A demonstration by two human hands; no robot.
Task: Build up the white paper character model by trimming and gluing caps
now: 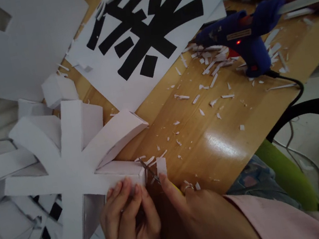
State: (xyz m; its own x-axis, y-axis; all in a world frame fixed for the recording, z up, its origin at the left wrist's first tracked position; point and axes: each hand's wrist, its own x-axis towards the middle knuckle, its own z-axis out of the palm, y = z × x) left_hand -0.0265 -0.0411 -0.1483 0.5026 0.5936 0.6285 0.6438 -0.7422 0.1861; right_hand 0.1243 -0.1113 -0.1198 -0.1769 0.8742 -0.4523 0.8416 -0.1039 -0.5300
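Note:
My left hand (129, 219) grips the lower right arm of a white three-dimensional paper character (70, 160), fingers curled round its end. My right hand (201, 215) holds a small pair of scissors (152, 174), index finger stretched along them. The blades are open at the end of the paper arm, beside a short white strip (161, 165) that sticks up there. A pink sleeve (282, 221) covers my right forearm.
A blue hot glue gun (243, 36) with a red light lies at the right on the wooden table (228, 140), its cord running off the edge. A white sheet printed with a black character (148, 18) lies behind. Paper snippets (209, 69) litter the wood. More white sheets (16, 41) lie at the left.

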